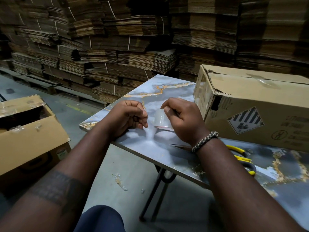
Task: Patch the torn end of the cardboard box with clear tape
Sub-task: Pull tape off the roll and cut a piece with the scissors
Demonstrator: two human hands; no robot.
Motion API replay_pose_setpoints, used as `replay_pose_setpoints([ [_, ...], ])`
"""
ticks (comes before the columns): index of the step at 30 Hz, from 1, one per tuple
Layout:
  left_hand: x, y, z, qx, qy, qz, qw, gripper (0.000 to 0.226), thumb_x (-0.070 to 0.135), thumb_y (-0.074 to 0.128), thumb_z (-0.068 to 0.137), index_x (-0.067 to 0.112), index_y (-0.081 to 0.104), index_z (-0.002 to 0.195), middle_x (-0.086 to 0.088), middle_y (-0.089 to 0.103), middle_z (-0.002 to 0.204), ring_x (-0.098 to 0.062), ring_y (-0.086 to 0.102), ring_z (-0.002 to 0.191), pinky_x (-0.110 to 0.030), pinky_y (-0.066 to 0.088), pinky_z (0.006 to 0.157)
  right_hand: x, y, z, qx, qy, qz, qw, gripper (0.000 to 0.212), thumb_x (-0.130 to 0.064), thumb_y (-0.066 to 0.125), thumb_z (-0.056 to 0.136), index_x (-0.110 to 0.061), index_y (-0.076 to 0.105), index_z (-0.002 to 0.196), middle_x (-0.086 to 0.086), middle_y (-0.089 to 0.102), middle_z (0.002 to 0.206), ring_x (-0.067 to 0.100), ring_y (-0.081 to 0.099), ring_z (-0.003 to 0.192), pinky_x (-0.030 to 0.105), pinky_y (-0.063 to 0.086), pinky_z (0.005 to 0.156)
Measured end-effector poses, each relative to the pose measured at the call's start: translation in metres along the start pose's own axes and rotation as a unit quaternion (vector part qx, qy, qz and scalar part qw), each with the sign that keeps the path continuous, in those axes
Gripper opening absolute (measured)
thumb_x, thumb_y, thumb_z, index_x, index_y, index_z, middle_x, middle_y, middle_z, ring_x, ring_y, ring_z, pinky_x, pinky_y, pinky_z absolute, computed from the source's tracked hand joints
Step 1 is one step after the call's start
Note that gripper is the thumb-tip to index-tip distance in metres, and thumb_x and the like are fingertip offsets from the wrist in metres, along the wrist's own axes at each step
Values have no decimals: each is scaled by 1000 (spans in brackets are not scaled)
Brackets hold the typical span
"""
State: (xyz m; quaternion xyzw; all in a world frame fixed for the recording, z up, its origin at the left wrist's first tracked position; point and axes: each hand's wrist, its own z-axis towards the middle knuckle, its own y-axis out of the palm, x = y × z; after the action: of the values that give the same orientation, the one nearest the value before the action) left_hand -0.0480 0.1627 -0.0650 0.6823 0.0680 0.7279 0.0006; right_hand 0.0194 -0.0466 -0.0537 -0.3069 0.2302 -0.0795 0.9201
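A brown cardboard box (260,108) lies on the right of the marbled table (150,144), its near left end torn with a dark hole at the corner. My right hand (182,121) holds a roll of clear tape (161,120) above the table, thumb pressed on the roll's top. My left hand (129,118) sits just left of the roll with its fingers curled in, fingertips pinched near the tape's edge; a pulled strip of tape is too faint to make out.
Yellow-handled scissors (240,156) lie on the table behind my right wrist. An open cardboard box (31,133) stands on the floor at left. Stacks of flattened cardboard (117,47) fill the background. Tape scraps (119,180) lie on the grey floor under the table edge.
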Motion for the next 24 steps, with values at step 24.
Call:
replay_pose_setpoints([
  [24, 17, 12, -3, 58, -170, -71, 981, 36, 7, 51, 85, 12, 62, 50, -6, 60, 58, -17, 65, 48, -18, 49, 45, -1, -24, 45, -126, 101, 39, 986, 17, -12, 66, 92, -6, 76, 79, -10, 54, 54, 1, 45, 50, 22, 38, 54],
])
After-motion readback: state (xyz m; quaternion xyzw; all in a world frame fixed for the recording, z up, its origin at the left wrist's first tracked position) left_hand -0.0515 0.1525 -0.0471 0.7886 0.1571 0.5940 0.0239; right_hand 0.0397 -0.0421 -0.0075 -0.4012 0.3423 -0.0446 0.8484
